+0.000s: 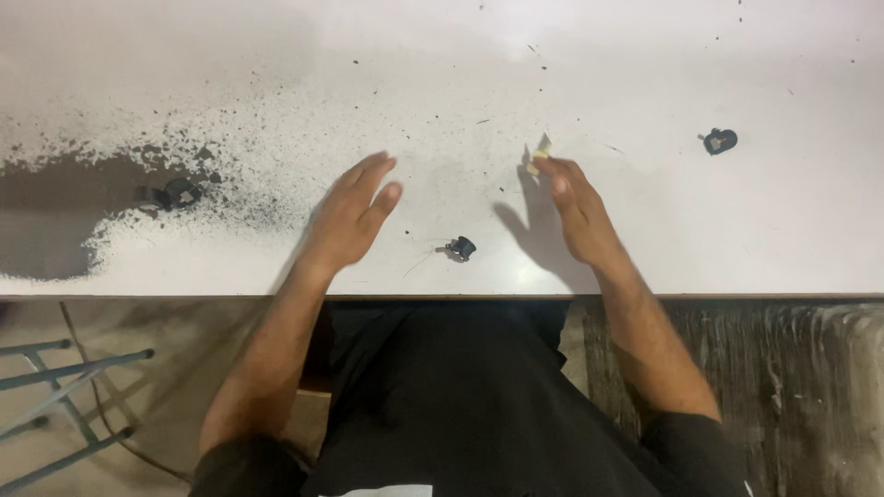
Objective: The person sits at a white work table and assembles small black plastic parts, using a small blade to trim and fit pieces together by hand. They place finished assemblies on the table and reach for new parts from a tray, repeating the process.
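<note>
My right hand point(573, 204) hovers over the white table point(645, 74) and pinches a small pale yellowish scrap point(539, 154) between fingertips. My left hand point(354, 213) is held flat with fingers together and extended, holding nothing, above the table to the left. Between the two hands, near the table's front edge, lies a small black part point(459, 248) with a thin wire trailing to its left.
Another small black part point(719, 141) lies at the right. A dark round piece point(177, 193) sits at the left in a worn, speckled black patch point(55, 202). The table's front edge point(442, 296) runs across; a blue-grey metal frame point(64, 377) stands below left.
</note>
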### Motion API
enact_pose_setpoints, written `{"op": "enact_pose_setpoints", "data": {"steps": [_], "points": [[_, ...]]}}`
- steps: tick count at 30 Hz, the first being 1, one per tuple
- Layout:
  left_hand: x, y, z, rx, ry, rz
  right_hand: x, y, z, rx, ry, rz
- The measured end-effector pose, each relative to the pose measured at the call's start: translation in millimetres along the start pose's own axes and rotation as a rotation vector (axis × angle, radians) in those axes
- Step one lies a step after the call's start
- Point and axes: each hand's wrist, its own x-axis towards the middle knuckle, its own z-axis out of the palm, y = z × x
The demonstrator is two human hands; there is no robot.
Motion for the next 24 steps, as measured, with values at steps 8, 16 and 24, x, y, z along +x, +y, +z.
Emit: {"op": "enact_pose_setpoints", "data": {"steps": [8, 16, 24], "points": [[-96, 19, 56, 0.040, 0.328, 0.166, -84, 4, 75, -0.151, 0.156, -0.161], [-91, 36, 42, 0.197, 0.487, 0.482, -84, 11, 70, -0.330, 0.478, -0.351], [-45, 58, 42, 0.223, 0.159, 0.346, -64, -15, 77, -0.440, 0.293, -0.229]]}}
